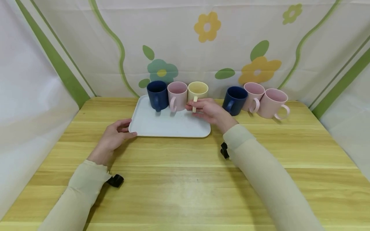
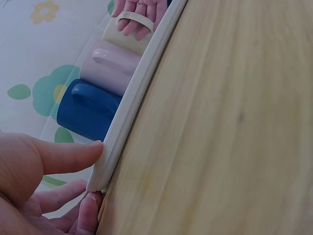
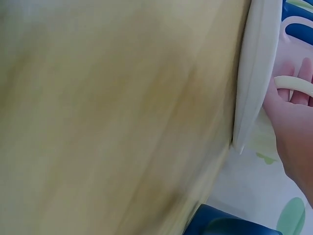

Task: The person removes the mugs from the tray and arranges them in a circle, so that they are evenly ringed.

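Note:
A white tray [image 1: 170, 126] lies on the table, and my left hand [image 1: 115, 134] grips its left front corner, thumb on the rim and fingers at the outer side and below. Along the tray's back stand a dark blue mug [image 1: 157, 96], a pink mug [image 1: 177, 96] and a pale yellow mug [image 1: 198, 91], side by side. At the yellow mug's handle [image 2: 136, 20] is my right hand [image 1: 212, 110], with fingers passing behind and through the loop. In the right wrist view, this handle [image 3: 296, 84] crosses the fingers. The yellow mug's lower part is partly hidden by the hand.
Right of the tray, another dark blue mug [image 1: 235, 100] and two pink mugs [image 1: 253, 98] stand close together on the wooden table [image 1: 185, 183]. A white curtain [image 1: 179, 41] with flower prints hangs behind them. Dark wrist devices [image 1: 115, 180] sit at both sleeves.

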### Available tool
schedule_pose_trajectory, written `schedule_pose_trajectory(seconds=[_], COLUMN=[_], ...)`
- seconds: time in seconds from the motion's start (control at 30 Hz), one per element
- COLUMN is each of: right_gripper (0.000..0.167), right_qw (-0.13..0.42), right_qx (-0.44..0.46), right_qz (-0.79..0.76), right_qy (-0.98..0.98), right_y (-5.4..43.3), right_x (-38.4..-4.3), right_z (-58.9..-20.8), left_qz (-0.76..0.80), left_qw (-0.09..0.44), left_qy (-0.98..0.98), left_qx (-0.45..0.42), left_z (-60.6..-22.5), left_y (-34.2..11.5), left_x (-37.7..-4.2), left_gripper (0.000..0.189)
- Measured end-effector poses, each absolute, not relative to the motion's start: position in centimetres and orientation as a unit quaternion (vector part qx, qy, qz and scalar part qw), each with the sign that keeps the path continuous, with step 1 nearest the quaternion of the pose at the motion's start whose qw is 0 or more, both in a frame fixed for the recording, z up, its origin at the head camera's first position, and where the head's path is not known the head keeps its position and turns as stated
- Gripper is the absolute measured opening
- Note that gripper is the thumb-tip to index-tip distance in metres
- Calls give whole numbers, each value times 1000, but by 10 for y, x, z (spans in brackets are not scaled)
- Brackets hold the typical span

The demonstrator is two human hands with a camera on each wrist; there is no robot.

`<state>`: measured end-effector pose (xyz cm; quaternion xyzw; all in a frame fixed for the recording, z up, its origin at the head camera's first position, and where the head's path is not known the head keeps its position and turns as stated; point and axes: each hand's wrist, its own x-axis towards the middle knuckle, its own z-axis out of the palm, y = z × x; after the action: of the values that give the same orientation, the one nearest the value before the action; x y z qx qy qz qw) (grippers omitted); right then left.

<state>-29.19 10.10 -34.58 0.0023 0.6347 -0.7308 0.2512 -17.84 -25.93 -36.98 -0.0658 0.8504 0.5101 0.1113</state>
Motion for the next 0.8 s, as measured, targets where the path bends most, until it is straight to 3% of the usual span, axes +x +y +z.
schedule_pose_trajectory(seconds=[0.47,0.8], right_gripper=[38,24], right_qw=[229,218], right_qx=[34,57], right_qz=[-718,-719], right_qy=[656,657], right_y=[106,113], right_x=[-289,-278], right_z=[-342,-337], left_qz=[510,510], left_qw=[103,113], left_qy=[851,850], left_qx=[-67,-67], left_z=[-366,-366], left_y=[-258,-256], left_x=[-178,-175], left_gripper=[76,77])
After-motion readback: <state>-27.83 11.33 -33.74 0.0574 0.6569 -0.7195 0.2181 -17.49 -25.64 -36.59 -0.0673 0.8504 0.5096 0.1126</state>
